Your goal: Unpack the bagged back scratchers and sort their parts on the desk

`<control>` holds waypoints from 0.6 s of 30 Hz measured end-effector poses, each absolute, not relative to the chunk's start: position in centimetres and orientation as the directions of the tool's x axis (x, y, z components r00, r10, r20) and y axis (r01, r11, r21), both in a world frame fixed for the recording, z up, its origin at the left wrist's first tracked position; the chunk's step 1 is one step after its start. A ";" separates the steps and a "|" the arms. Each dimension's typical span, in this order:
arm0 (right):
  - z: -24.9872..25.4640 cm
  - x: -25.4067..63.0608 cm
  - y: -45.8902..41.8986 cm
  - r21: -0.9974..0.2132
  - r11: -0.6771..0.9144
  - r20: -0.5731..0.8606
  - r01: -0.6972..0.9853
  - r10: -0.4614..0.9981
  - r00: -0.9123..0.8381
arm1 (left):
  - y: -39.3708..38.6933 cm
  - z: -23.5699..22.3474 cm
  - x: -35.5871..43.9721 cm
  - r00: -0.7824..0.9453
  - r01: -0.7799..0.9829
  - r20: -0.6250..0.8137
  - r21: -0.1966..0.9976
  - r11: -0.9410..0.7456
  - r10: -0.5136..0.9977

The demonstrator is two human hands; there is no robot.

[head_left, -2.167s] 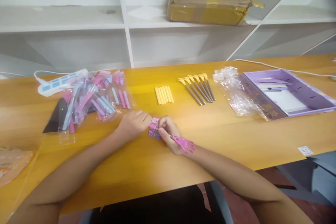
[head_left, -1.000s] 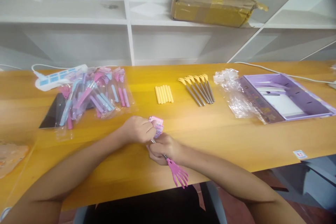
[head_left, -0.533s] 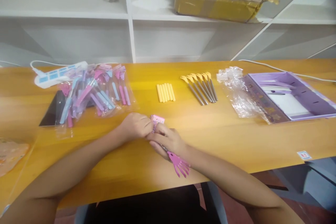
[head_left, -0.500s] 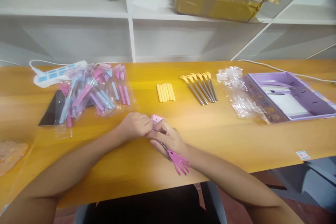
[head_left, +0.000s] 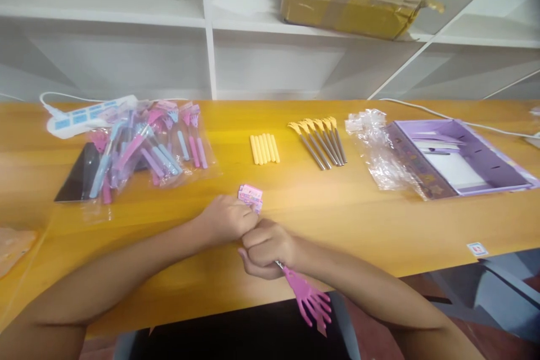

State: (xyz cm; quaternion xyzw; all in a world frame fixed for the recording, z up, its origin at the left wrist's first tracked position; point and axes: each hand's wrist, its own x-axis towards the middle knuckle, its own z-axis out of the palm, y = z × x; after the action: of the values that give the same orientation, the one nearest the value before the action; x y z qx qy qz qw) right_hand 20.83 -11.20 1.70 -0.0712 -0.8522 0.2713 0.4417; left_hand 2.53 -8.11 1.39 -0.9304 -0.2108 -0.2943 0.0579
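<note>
My right hand (head_left: 270,248) is closed around the metal rod of a pink back scratcher (head_left: 307,295), whose hand-shaped head points down past the table's front edge. Pressed against it, my left hand (head_left: 230,218) is in a fist in line with the rod. The scratcher's other end is hidden between the two fists, so the left grip shows only in part. Just beyond my knuckles are small pink printed cards (head_left: 250,194). Farther back lie several yellow tubes (head_left: 264,149) in a row, and to their right several yellow-headed back scratchers (head_left: 318,143) with bare metal rods.
Bagged pink, blue and purple back scratchers (head_left: 143,149) are piled at left over a dark flat object (head_left: 76,180), near a white power strip (head_left: 88,117). Clear plastic bags (head_left: 383,154) lie beside a purple box (head_left: 459,180). A taped carton (head_left: 346,3) rests on the shelf.
Both fists have come lower and toward me, and the scratcher's head has moved down and right. My right hand has closed tighter. More of the pink cards now shows.
</note>
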 end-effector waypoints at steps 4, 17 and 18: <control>2.4 21.1 -11.8 -0.284 0.958 0.776 -0.047 0.201 -0.598 | -7.8 2.5 2.8 0.734 0.371 0.662 -0.201 -0.907 0.153; 0.8 22.3 -12.1 -0.176 0.982 0.672 -0.069 0.069 -0.737 | -6.7 3.6 1.5 0.782 0.347 0.616 -0.296 -0.890 0.100; 0.8 22.4 -12.3 -0.208 0.975 0.642 -0.076 0.078 -0.763 | -6.3 3.9 1.0 0.789 0.343 0.606 -0.303 -0.889 0.097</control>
State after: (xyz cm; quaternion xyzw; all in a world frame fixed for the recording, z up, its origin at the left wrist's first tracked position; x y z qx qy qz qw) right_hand 22.42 -12.33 0.81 -0.0004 -0.9321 0.1116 0.3446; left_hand 0.98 -6.34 3.90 -0.9237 -0.1192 -0.3021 0.2032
